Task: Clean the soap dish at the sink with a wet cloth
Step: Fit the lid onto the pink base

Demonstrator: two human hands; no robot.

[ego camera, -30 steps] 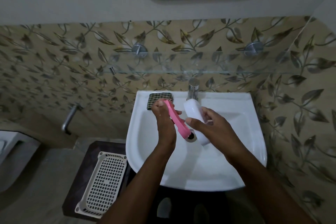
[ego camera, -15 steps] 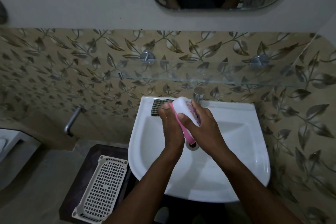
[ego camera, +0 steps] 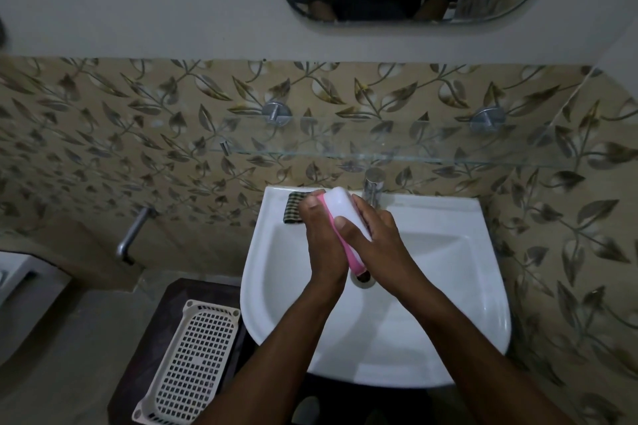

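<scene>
Over the white sink (ego camera: 448, 304) both hands press a two-part soap dish together. Its pink part (ego camera: 352, 257) lies against my left hand (ego camera: 322, 238). Its white part (ego camera: 340, 205) sits on the pink one, gripped by my right hand (ego camera: 374, 238). The dish stands on edge, tilted, its lower end just above the drain (ego camera: 362, 281). A dark checked cloth (ego camera: 293, 212) lies on the sink's back left rim, partly hidden behind my left hand. Neither hand touches it.
A chrome tap (ego camera: 374, 185) stands at the sink's back rim, close behind my right hand. A glass shelf (ego camera: 448, 157) runs above it. A white perforated basket (ego camera: 193, 359) rests on a dark stand left of the sink. A metal wall tap (ego camera: 133, 235) juts out further left.
The white part, held apart from the pink part a second ago, now lies closed against it. Both hands have drawn together and shifted toward the back of the sink.
</scene>
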